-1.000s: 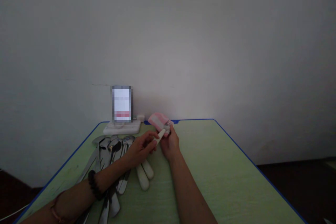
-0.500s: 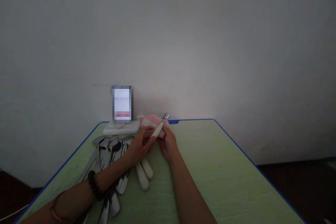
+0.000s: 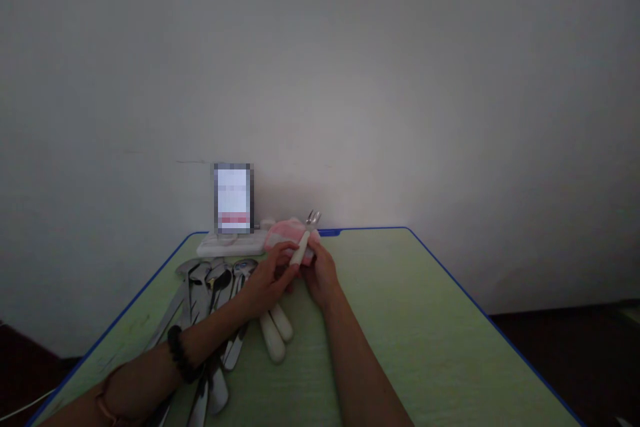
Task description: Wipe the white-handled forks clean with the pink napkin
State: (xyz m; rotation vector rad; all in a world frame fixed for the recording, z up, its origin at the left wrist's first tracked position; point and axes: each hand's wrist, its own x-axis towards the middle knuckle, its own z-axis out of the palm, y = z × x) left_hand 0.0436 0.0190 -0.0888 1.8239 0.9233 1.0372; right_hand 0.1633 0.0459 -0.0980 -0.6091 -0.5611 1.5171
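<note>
A fork (image 3: 301, 248) with a cream handle and metal tines points up and away from me, in front of a pink and white cloth (image 3: 283, 232). My left hand (image 3: 270, 279) is closed on the lower end of the fork's handle. My right hand (image 3: 321, 273) is closed on the cloth, which bunches behind and beside the fork; some of its fingers are hidden. Left of my hands lies a pile of metal spoons and other cutlery (image 3: 199, 293), partly covered by my left forearm. Two cream handles (image 3: 273, 339) stick out of it.
A device with a lit, blurred screen (image 3: 233, 199) stands on a white base (image 3: 213, 244) at the back left of the table. The green tabletop (image 3: 420, 320) has a blue edge and meets a grey wall (image 3: 380, 113) at the back.
The fork has turned more upright, its tines shifting slightly left. The cloth has moved a little to the left with the hands. The cutlery pile looks the same.
</note>
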